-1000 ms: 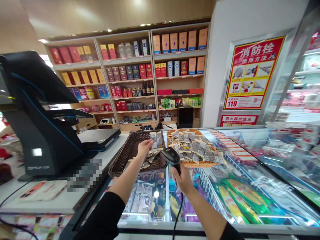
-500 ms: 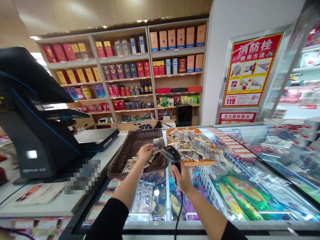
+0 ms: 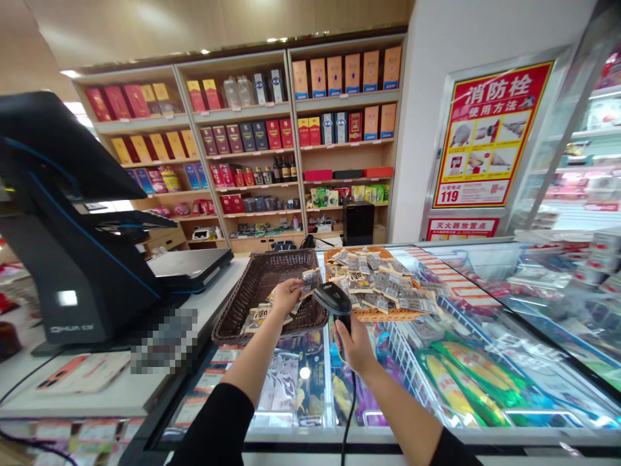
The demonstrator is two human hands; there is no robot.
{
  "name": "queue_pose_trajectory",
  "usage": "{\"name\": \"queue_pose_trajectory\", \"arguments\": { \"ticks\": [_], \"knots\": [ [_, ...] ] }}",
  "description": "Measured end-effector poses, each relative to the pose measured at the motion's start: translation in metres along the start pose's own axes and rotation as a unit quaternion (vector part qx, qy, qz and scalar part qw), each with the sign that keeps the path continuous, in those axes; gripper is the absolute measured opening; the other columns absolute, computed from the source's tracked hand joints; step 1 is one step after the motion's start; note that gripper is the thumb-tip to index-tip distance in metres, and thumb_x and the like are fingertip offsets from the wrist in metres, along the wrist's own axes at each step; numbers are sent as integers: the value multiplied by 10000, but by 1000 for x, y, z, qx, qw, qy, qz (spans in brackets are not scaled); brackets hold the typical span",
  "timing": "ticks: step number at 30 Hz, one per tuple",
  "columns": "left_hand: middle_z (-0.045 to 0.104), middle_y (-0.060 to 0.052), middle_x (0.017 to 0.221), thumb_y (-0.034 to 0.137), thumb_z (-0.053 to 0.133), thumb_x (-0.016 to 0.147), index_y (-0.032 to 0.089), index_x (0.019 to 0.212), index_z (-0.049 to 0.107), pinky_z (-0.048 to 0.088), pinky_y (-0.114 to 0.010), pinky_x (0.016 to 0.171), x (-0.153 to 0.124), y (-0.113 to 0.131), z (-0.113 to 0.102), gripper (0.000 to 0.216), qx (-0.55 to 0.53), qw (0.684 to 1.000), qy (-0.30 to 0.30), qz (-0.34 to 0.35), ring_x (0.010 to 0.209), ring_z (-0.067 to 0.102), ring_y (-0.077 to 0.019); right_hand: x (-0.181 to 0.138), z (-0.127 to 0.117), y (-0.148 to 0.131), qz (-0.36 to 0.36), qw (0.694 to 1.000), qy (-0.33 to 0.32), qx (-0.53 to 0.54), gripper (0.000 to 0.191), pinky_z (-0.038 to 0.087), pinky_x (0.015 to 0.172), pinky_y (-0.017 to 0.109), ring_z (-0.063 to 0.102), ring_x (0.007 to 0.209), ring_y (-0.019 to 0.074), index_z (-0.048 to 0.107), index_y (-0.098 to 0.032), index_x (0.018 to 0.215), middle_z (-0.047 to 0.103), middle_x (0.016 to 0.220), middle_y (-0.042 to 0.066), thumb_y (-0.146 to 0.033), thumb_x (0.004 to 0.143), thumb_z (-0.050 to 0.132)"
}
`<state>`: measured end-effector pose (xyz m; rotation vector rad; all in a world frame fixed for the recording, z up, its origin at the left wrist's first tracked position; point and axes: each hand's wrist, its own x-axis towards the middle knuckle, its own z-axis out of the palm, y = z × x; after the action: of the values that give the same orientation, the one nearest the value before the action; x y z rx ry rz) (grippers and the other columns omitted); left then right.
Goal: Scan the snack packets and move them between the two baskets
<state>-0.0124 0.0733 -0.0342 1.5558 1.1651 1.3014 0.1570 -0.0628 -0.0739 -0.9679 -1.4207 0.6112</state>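
My left hand (image 3: 287,296) is closed on a small snack packet (image 3: 311,281), holding it up over the right side of a dark brown wicker basket (image 3: 233,288). Several similar packets lie in the near part of that basket, partly behind my forearm. In my right hand (image 3: 356,343) is a black corded barcode scanner (image 3: 332,298), its head just right of the held packet and turned toward it. The cord hangs down over the freezer's near edge. Behind the scanner, a lighter orange-brown basket (image 3: 407,316) is heaped with the same kind of packets.
Both baskets stand on a glass-topped freezer (image 3: 310,362) with packaged food inside. On the left counter are a black register terminal (image 3: 97,272), a weighing scale (image 3: 191,264) and a pale flat box (image 3: 82,373). Shelves of boxed goods (image 3: 237,139) line the back wall.
My left hand has shifted slightly right with the packet, bringing it a little closer to the scanner's head. The scanner stays in my right hand, nearly still.
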Motion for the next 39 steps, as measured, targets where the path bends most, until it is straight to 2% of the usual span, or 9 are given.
{"name": "queue_pose_trajectory", "arguments": {
  "ticks": [5,10,15,18,22,25,28,34,39],
  "knots": [
    [723,-65,836,167,624,683,148,845,656,527,-304,740,1,8,-2,166,56,997,35,42,820,677,-202,4,-3,0,10,998,41,56,237,364,397,226,449,356,116,469,-206,799,470,454,-67,-421,897,449],
    [716,-25,927,191,537,787,214,924,692,488,-321,865,2,52,24,208,190,953,92,218,889,659,-175,20,-21,2,24,960,213,181,282,388,368,231,461,355,107,429,-214,804,527,551,-49,-486,870,458],
    [633,6,1161,103,457,814,279,1005,682,225,-414,1105,18,96,87,344,246,906,-11,344,1211,478,-180,34,-40,11,28,918,335,210,292,391,359,234,460,349,98,372,-227,849,524,611,-53,-509,856,450],
    [628,-5,1171,17,493,713,281,965,699,100,-438,1126,32,101,117,419,313,894,-131,292,1259,421,-209,37,-45,16,37,914,357,188,297,393,360,236,460,358,100,356,-229,843,511,618,-44,-519,869,414],
    [637,-54,1153,-11,538,604,256,995,696,153,-398,1108,40,96,129,500,367,876,-235,207,1163,513,-240,37,-44,18,43,922,353,150,298,390,354,233,455,364,104,347,-228,842,494,609,-31,-521,895,352],
    [603,-33,1214,12,505,654,265,1113,647,267,-326,1063,41,95,111,544,347,882,-219,231,1179,501,-216,36,-41,14,42,930,332,149,295,396,361,231,464,378,103,353,-223,843,502,626,-23,-513,899,349],
    [646,-30,1140,74,499,715,257,1072,674,369,-289,978,43,90,68,437,343,898,-152,229,1093,563,-218,32,-33,8,44,931,309,192,289,397,362,228,463,374,97,370,-223,861,516,644,-28,-509,877,406],
    [698,-110,969,213,567,721,185,924,720,436,-305,846,26,40,-40,256,486,873,-24,27,948,624,-266,14,-7,-1,30,972,164,165,282,390,381,233,454,355,106,432,-216,785,499,522,-51,-481,882,430],
    [644,-216,1067,530,530,731,119,1032,654,430,-338,822,3,1,-67,524,502,862,-25,-69,1016,592,-334,0,6,3,1,995,43,88,277,397,407,229,470,366,110,478,-203,784,504,488,-51,-461,882,448]
  ]
}}
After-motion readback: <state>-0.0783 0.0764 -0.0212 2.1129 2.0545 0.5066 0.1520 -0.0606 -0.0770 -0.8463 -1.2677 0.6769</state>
